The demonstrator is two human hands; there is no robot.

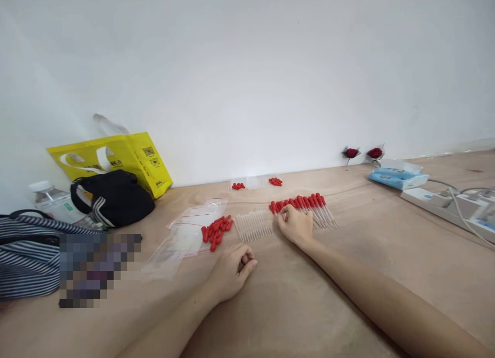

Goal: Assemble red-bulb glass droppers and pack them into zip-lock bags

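My right hand reaches over the left end of a row of glass droppers with red rubber bulbs. Its fingers are closed around what looks like the end dropper, though they hide most of it. Left of that hand lies a row of bare clear glass tubes, side by side. My left hand rests on the table in front of the tubes, fingers loosely curled, nothing visible in them. Loose red rubber bulbs form a pile beyond it, partly on clear zip bags.
Small bags with red bulbs lie by the wall. To the left are a yellow bag, a black pouch, a plastic bottle and striped cloth. Tissues, a power strip and two red roses sit right.
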